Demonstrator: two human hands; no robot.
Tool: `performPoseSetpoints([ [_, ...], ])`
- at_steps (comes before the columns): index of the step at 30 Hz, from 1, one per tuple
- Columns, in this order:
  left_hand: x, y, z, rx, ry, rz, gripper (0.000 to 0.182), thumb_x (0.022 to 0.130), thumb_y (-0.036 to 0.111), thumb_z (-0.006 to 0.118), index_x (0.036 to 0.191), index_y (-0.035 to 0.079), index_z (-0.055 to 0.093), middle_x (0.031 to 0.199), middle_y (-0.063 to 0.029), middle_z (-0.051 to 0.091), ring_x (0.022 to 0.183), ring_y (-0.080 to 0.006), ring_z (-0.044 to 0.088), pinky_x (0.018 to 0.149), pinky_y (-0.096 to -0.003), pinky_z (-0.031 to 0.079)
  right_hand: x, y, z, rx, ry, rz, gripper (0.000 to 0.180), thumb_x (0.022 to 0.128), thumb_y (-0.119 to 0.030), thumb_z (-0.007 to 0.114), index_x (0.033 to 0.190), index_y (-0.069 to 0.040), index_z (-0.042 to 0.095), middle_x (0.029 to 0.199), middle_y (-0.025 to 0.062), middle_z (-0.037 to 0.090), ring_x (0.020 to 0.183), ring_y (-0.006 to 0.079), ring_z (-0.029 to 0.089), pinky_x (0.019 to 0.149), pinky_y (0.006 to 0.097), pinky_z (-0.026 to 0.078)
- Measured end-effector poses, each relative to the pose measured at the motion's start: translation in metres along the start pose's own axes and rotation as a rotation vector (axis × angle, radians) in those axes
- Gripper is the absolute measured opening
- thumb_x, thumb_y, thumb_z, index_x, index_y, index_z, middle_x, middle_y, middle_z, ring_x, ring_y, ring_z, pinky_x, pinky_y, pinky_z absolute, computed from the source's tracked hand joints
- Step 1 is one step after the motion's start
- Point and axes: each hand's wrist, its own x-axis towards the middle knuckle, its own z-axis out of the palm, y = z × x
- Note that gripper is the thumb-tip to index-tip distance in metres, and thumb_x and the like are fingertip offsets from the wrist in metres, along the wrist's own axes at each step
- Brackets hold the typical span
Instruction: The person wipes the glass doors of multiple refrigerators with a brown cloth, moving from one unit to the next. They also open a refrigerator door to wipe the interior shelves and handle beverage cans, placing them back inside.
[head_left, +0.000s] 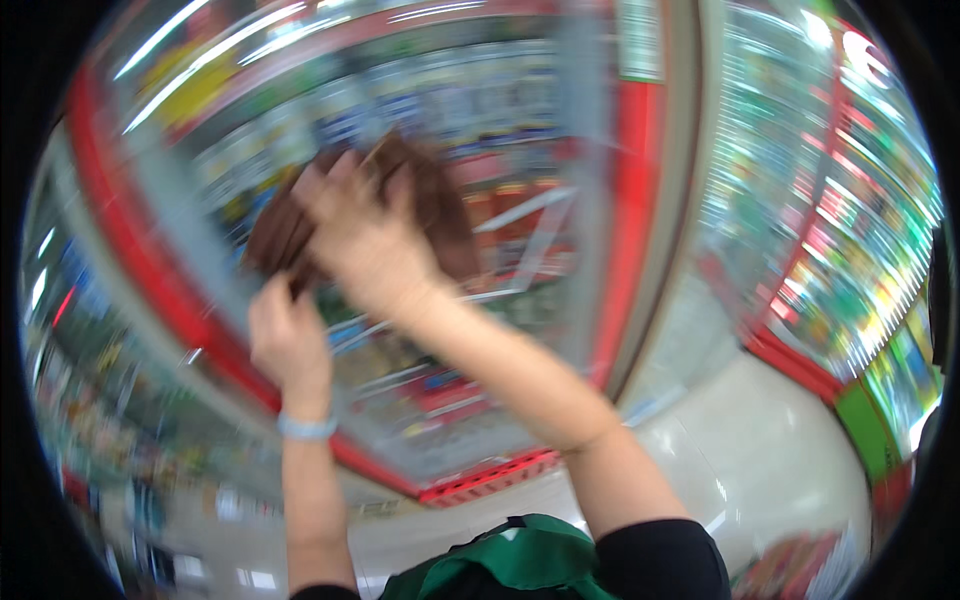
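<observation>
A crumpled brown cloth (450, 225) hangs in loose folds in front of a red-framed glass-fronted display cooler (634, 225). My left hand (289, 345), with a pale blue band at the wrist, pinches the cloth's lower left edge. Across the middle of the cloth lies my right hand (375, 244), its fingers among the folds. Motion blur softens both hands and the cloth. Whether the cloth touches the glass cannot be told.
Rows of blurred packaged goods (450, 97) stand on shelves behind the glass. At the right is another lit, stocked display case (847, 225). Pale shiny floor tiles (720, 442) run below. A red slotted strip (491, 480) edges the cooler's bottom.
</observation>
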Motion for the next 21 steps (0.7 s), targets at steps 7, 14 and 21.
performPoseSetpoints([
  [7,-0.220,0.019,-0.027,-0.353,-0.855,0.009,0.015,0.080,0.013,0.066,0.094,0.006,0.061,0.080,-0.0164,0.062,0.086,-0.0392,0.060,0.074,-0.0484,0.048,-0.285,-0.058,-0.032,0.332,-0.583,0.046,0.028,0.079,-0.019,0.061,0.105,-0.008,0.060,0.148,0.0115,0.039,0.142,0.0347,0.028,0.109,0.0655,0.020],
  [14,-0.279,0.153,0.048,-1.138,-1.373,-0.280,0.015,0.092,0.015,0.059,0.102,0.003,0.057,0.099,-0.0106,0.062,0.091,-0.0250,0.060,0.083,-0.0354,0.047,-0.394,0.045,-0.165,0.860,-0.931,1.045,0.037,0.086,-0.032,0.069,0.109,-0.004,0.064,0.085,0.0116,0.069,0.084,0.0256,0.067,0.070,0.0372,0.050],
  [21,-0.232,0.373,0.024,-1.791,-1.657,-1.073,0.016,0.100,0.018,0.052,0.108,0.005,0.057,0.102,-0.0037,0.064,0.095,-0.0145,0.062,0.082,-0.0300,0.050,-0.516,0.117,-0.318,1.131,-0.268,1.534,0.067,0.097,-0.046,0.054,0.146,-0.007,0.032,0.143,0.0118,0.044,0.128,0.0231,0.044,0.097,0.0395,0.044],
])
